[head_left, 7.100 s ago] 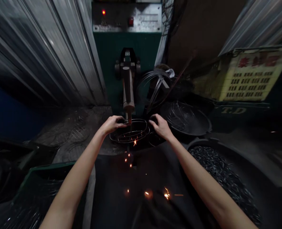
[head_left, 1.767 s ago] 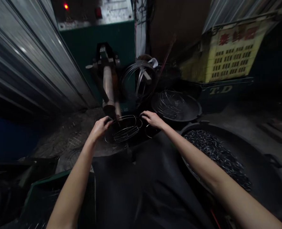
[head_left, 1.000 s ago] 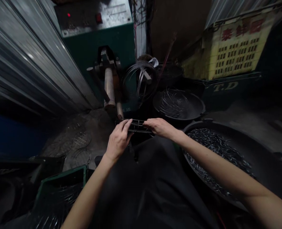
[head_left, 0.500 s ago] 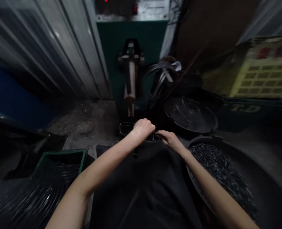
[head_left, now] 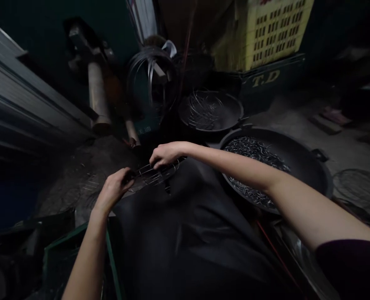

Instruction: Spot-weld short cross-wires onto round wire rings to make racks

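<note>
A wire rack (head_left: 156, 176) of thin metal rods lies at the far edge of the dark cloth (head_left: 178, 233) over my lap. My left hand (head_left: 115, 187) is closed at the rack's left end, its fingertips in shadow. From above, my right hand (head_left: 166, 154) reaches across with curled fingers on the rack's far side; whether a loose wire is also between them I cannot tell. Just beyond the rack, the copper-coloured lower rod (head_left: 131, 131) of a machine juts out, beneath a thicker upper cylinder (head_left: 99, 96).
To the right, a wide black pan (head_left: 303, 166) holds many short metal wires. Behind it stands a smaller pan (head_left: 235, 112) with wire rings. A wire coil (head_left: 134, 79) hangs by the machine. A yellow crate (head_left: 250, 46) sits on a green box (head_left: 272, 93). A green-rimmed bin (head_left: 111, 254) is lower left.
The view has swung right, so the machine sits further left. My hands have moved apart: the left is now at the rack's left end, the right over its far side.
</note>
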`<state>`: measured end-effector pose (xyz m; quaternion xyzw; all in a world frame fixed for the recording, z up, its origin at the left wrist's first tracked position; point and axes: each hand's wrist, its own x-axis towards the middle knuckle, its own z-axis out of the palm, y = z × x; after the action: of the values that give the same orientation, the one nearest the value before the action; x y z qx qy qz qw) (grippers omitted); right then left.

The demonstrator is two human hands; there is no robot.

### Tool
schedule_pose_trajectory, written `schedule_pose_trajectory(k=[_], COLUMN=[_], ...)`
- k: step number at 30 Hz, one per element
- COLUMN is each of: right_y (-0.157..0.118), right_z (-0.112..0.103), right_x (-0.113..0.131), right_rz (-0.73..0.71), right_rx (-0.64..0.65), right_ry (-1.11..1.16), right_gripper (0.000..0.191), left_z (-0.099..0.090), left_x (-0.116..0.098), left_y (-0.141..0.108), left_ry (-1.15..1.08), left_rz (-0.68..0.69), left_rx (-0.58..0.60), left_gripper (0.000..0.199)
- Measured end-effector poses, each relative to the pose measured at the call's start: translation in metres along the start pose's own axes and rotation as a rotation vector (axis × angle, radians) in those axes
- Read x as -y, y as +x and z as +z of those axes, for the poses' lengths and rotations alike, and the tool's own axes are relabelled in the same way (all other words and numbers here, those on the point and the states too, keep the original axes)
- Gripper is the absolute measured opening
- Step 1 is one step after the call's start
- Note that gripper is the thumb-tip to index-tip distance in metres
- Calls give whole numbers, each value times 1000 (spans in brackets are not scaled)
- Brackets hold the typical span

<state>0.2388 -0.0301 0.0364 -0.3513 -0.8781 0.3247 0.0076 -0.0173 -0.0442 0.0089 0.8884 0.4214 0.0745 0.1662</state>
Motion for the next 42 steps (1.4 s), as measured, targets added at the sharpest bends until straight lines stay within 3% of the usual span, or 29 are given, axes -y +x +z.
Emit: schedule_pose_trajectory(k=[5, 10, 15, 22, 24, 27, 32, 36, 42], right_y=[11, 10, 8, -1, -4, -5, 10, 23, 28], right_z=[1, 1, 10, 7, 6, 11, 23, 26, 22], right_x=[16, 10, 2, 7, 8, 6, -3, -6, -14], right_rz=[85, 92, 5, 59, 20, -40, 58, 67, 76], right_rx=[116, 120, 164, 161, 103, -84, -410, -513, -583], right_ry=[-5, 72, 180, 104, 78, 5, -141, -180, -187], right_gripper=[16, 11, 16, 20, 19, 18, 22, 24, 22], left_z=[15, 23, 24, 17, 11, 4, -5, -13, -23], left_x=[2, 4, 0, -5, -7, -10, -5, 2, 7], left_y=[-4, -2, -1, -3, -4, -6, 1, 9, 24], left_ry=[-95, -184, -187, -218, -207, -203, -117, -6, -46], left_rz=[-87, -96, -75, -83, -80, -59, -25, -5, -6], left_rx=[57, 107, 130, 124, 95, 14, -135, -218, -200], left_gripper=[21, 24, 25, 29, 30, 31, 22, 17, 18])
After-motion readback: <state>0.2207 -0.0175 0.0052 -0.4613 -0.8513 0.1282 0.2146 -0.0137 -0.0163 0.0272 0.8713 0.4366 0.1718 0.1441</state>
